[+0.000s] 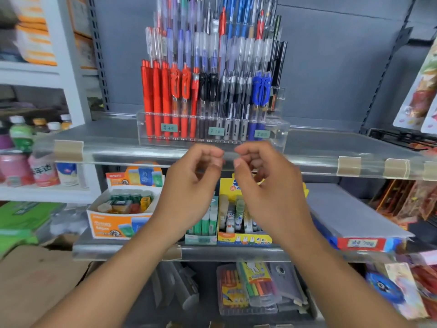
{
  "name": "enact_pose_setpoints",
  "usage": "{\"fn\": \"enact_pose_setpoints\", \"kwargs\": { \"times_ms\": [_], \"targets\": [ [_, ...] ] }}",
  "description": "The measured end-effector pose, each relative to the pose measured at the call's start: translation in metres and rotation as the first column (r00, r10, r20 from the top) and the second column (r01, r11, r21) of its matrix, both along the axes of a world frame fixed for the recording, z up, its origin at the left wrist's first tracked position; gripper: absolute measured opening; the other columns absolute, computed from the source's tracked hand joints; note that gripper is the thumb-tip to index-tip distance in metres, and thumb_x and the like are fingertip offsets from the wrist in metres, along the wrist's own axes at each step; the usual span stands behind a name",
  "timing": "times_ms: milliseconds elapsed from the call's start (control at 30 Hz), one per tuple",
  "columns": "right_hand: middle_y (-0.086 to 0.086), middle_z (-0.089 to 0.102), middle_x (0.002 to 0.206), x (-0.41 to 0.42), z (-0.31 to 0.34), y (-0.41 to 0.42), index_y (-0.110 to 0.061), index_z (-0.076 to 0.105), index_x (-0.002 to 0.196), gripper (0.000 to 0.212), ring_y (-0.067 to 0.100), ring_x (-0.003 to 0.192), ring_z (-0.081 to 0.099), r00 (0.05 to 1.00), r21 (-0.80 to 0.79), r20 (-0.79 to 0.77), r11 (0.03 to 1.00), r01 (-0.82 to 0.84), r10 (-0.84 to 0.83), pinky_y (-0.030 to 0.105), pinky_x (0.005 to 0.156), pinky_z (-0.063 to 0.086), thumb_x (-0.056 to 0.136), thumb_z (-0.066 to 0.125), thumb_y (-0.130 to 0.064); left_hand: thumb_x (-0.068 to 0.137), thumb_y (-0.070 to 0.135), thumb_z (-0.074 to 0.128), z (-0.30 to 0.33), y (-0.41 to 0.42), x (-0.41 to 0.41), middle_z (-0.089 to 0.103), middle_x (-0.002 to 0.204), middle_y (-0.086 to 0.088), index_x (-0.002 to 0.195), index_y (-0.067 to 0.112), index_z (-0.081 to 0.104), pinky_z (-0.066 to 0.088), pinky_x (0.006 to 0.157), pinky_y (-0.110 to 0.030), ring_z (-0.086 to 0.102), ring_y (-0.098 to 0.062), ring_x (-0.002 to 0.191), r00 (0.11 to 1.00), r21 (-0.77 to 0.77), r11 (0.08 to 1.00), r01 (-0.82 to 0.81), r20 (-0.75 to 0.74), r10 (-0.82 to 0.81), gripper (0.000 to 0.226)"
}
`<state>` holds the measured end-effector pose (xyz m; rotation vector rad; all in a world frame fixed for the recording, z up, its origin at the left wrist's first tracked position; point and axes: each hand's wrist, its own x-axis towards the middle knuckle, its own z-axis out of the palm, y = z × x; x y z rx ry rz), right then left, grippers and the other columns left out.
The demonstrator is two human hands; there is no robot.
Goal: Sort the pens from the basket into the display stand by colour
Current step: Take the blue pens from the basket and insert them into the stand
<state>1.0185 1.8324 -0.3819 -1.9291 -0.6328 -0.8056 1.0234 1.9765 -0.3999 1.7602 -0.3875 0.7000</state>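
Clear display stand (212, 129) above left hand (191, 185) and right hand (264, 185), both curled, empty.

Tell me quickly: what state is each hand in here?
Left hand: fingers curled, nothing visibly held.
Right hand: fingers curled, nothing visibly held.
Both are in front of the display stand.

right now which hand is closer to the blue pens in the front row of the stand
Right. The right hand sits just below and slightly left of the blue pens, in front of the stand. The left hand is farther left, under the red pens.
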Motion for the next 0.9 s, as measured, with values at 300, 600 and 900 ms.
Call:
{"fn": "enact_pose_setpoints", "kwargs": {
  "times_ms": [300, 600, 900],
  "targets": [
    [-0.015, 0.064, 0.085, -0.015, -0.098, 0.001, -0.022, 0.064, 0.102, 0.011, 0.004, 0.081, 0.06, 0.995, 0.048, -0.097, 0.999, 0.008, -0.003, 0.017, 0.07, 0.047, 0.093, 0.059, -0.018, 0.086, 0.018, 0.05, -0.06, 0.004, -0.019, 0.06, 0.073, 0.004, 0.085, 0.022, 0.054, 0.049, 0.063, -0.039, 0.059, -0.021, 0.064, 0.991, 0.114, 0.985, -0.132, 0.036, 0.129, 0.006],
    [-0.011, 0.062, 0.075, -0.021, -0.213, 0.015, -0.025, 0.06, 0.091, 0.006, 0.005, 0.067, 0.057, 0.968, -0.125, -0.25, 0.992, -0.03, -0.003, 0.023, 0.062, 0.045, 0.091, 0.06, -0.019, 0.083, 0.024, 0.046, -0.167, 0.034, -0.038, 0.057, 0.067, 0.008, 0.085, 0.023, 0.049, 0.041, 0.056, -0.031, 0.05, -0.006, 0.054, 0.951, 0.377, 0.909, -0.177, -0.173, 0.257, 0.004],
    [-0.015, 0.054, 0.07, -0.026, -0.283, 0.018, -0.017, 0.059, 0.09, 0.005, -0.002, 0.057, 0.05, 0.912, -0.294, -0.41, 0.948, -0.126, -0.005, 0.01, 0.054, 0.034, 0.095, 0.057, -0.019, 0.085, 0.033, 0.043, -0.248, 0.048, -0.057, 0.058, 0.067, 0.006, 0.089, 0.021, 0.049, 0.051, 0.06, -0.041, 0.057, -0.02, 0.06, 0.914, 0.613, 0.79, -0.022, -0.309, 0.265, 0.014]
  ]
}}
